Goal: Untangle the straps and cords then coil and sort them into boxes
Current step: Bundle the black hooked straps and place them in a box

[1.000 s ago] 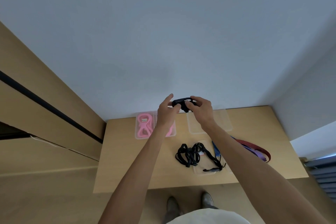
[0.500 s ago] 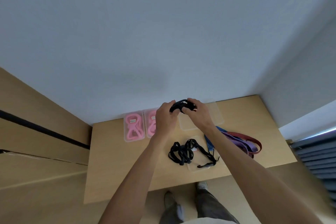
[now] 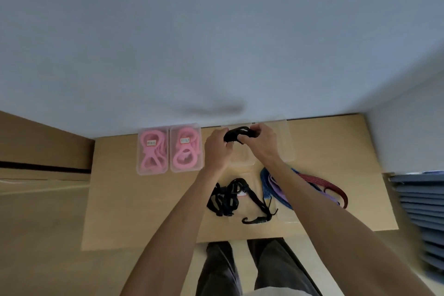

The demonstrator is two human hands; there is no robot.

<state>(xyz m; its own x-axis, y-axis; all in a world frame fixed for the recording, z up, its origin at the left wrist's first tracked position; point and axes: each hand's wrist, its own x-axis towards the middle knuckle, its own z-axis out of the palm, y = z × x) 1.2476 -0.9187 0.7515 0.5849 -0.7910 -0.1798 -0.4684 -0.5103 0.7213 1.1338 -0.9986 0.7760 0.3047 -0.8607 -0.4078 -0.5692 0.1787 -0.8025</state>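
Head view: both hands up at bench far edge, left hand (image 3: 217, 149) and right hand (image 3: 260, 143) each with grip pinched on small black cord coil (image 3: 236, 134), held just above empty clear box (image 3: 287, 149). Cord looks soft, light, springy, probably wants to unwind, so best pinched across the loops. Black tangle (image 3: 227, 197) mid-bench, coloured straps (image 3: 319, 187) toward right edge. Pink cords already in two boxes (image 3: 169, 149) on left. Open room along left and near edges.
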